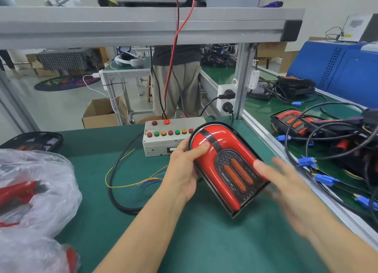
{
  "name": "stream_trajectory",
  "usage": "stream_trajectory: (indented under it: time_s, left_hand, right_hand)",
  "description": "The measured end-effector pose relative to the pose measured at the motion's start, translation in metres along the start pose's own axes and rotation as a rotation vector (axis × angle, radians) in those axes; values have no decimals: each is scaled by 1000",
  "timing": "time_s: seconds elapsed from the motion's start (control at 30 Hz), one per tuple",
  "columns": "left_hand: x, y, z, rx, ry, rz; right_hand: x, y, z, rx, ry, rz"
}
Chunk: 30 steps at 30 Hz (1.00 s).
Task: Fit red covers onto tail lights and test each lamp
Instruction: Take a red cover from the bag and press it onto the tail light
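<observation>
A tail light [223, 162] with a red arched cover and two orange strips in its dark centre lies tilted above the green mat. My left hand [184, 166] grips its left edge, thumb pressed on the red cover. My right hand [286, 182] is blurred with fingers spread straight, its fingertips at the lamp's right edge. Just behind the lamp stands a grey test box [163, 138] with red, green and orange buttons. The lamp's wiring is hidden.
Clear plastic bags [34, 193] with red covers fill the near left. A black lamp base [30, 141] lies at far left. More tail lights [294, 123] and cables with blue plugs [325, 179] crowd the right bench beyond an aluminium rail. A person stands behind the bench.
</observation>
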<state>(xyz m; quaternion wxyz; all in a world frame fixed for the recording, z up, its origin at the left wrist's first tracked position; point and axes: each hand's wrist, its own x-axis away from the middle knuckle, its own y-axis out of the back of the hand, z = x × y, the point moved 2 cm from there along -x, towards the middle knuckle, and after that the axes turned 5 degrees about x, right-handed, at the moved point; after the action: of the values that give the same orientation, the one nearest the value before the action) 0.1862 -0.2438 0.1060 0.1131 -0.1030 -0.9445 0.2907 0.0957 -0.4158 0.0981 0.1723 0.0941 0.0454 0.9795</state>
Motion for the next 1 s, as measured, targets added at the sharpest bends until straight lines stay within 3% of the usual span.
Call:
stream_trajectory:
  time_s: [0.07, 0.17, 0.27, 0.4, 0.57, 0.8, 0.9, 1.0]
  left_hand:
    - [1, 1, 3, -26, -4, -6]
    - [5, -7, 11, -42, -64, 48]
    - [7, -16, 13, -78, -154, 138]
    - [7, -15, 9, -153, -249, 165]
    - [7, -18, 9, -216, -352, 194]
    - [8, -24, 9, -218, -360, 174]
    - [5, -22, 7, -145, -286, 175]
    - [-2, -21, -2, -1, -169, 178]
  right_hand:
    - [-6, 6, 24, 200, 133, -189]
    - [-19, -11, 54, 411, 292, -80]
    - [-33, -29, 70, 499, 288, 34]
    - [-44, -31, 72, 372, 219, 104]
    - [-48, -31, 63, 232, 242, 47]
    - [-50, -32, 64, 246, 272, 27]
    - [-52, -23, 69, 316, 265, 117]
    - [-49, 4, 72, 99, 209, 369]
